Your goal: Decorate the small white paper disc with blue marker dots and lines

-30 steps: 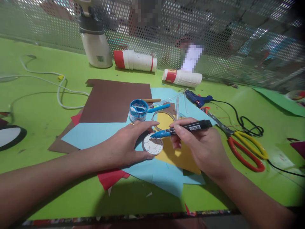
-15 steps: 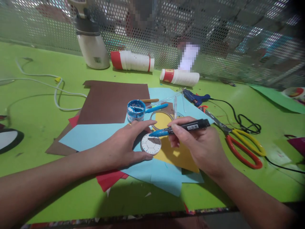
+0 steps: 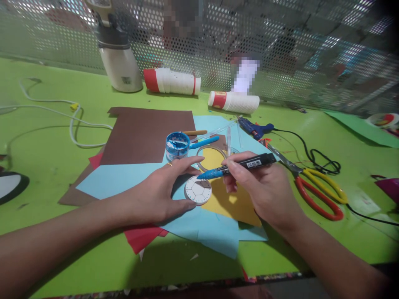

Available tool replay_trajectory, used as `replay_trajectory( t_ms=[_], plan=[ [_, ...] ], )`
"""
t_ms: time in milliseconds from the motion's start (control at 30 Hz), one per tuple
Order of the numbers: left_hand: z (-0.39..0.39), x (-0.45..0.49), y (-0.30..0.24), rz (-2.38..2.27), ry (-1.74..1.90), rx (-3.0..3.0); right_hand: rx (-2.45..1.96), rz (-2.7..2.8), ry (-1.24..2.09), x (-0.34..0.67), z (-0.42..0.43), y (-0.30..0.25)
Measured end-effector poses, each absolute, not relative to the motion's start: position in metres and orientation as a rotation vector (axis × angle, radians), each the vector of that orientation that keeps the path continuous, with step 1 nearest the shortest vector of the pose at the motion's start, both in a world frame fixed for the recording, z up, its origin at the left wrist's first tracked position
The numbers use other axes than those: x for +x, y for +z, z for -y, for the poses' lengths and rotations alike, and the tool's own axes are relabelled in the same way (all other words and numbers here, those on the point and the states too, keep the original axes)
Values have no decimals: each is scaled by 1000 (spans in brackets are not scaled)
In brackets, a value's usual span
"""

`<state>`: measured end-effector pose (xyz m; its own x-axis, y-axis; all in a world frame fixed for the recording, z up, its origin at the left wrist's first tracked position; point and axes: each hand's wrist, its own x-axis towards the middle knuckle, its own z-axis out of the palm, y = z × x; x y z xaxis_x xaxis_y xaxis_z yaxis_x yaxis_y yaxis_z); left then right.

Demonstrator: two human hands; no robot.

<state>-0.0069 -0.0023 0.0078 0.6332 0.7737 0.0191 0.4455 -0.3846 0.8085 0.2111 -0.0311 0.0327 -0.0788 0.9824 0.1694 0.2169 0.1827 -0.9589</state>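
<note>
The white disc lies between left fingers.

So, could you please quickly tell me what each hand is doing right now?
Left hand: curved around the white disc, holding it by its edge.
Right hand: closed on the marker, its blue tip at the disc.

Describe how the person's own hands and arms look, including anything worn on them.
The left hand and right hand are ungloved. The left wears what looks like a thin gold-coloured ring; none shows on the visible part of the right. The left forearm and right forearm show no sleeve, watch or bracelet within the picture.
</note>
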Motion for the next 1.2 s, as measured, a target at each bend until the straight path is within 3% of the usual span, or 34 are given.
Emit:
replay_trajectory(
  t_ms=[1200],
  plan=[
    [2, -3, 4, -1021, 524, 2136, -1281, 1586, 965, 204, 32, 26]
  ],
)
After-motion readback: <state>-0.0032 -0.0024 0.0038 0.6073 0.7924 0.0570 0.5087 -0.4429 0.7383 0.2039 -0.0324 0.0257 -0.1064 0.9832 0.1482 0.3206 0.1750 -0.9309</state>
